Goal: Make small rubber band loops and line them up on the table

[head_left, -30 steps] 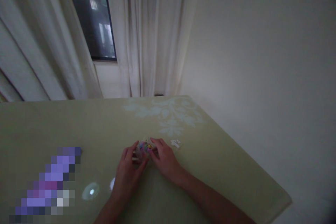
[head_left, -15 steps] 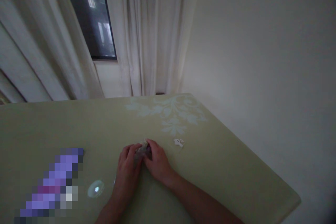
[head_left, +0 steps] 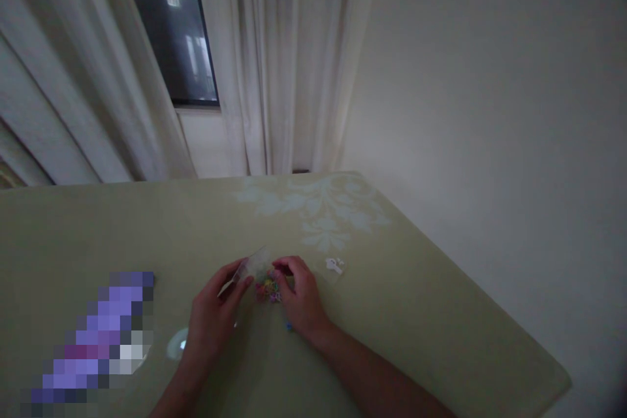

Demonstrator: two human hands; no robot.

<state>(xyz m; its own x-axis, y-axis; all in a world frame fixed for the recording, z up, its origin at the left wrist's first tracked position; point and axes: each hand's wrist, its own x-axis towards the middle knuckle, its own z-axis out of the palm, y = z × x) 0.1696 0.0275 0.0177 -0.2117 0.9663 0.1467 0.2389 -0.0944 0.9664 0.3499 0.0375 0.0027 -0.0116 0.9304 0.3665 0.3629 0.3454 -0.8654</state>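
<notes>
A clear plastic bag (head_left: 252, 266) is pinched at its left side between the thumb and fingers of my left hand (head_left: 215, 307). Beneath its lower right edge lies a cluster of small pieces in several colours (head_left: 268, 289), some looking like little loops; I cannot tell whether any are still inside the plastic. My right hand (head_left: 301, 294) is closed at the right of the cluster, thumb and fingertips together beside the bag's edge. What those fingertips grip is too small to make out. A small blue piece (head_left: 289, 326) sits by the right wrist.
A small white key-shaped piece (head_left: 334, 266) on clear plastic lies right of my hands. To the left are a pixelated purple strip (head_left: 93, 336) and a shiny round clear object (head_left: 177, 343), partly behind my left wrist. The table (head_left: 416, 313) meets the wall at right.
My hands have moved apart, the left one shifting left and turning. The clear plastic now stands spread and tilted, and the coloured pieces and the blue one have come into view.
</notes>
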